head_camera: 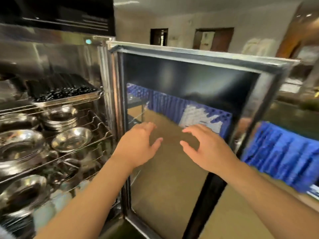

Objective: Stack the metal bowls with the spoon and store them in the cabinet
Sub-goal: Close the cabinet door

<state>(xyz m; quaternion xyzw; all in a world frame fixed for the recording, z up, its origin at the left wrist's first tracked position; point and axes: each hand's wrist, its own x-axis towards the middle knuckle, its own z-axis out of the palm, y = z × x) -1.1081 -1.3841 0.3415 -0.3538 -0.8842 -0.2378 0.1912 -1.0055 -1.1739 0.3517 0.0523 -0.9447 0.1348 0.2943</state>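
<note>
Both bare forearms extended forward; left hand (138,145) and right hand (205,149) empty, fingers curled loosely (palms down).

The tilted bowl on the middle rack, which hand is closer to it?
Left. The left hand hovers just right of the bowl, outside the cabinet; the right hand is farther right, before the glass door.

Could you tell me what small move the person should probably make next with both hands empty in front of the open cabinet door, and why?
Probably press the glass door and swing it shut. Both the left hand and the right hand are empty and spread in front of its pane, while stacked metal bowls already sit on the wire shelves of the cabinet. No spoon is visible to me.
</note>
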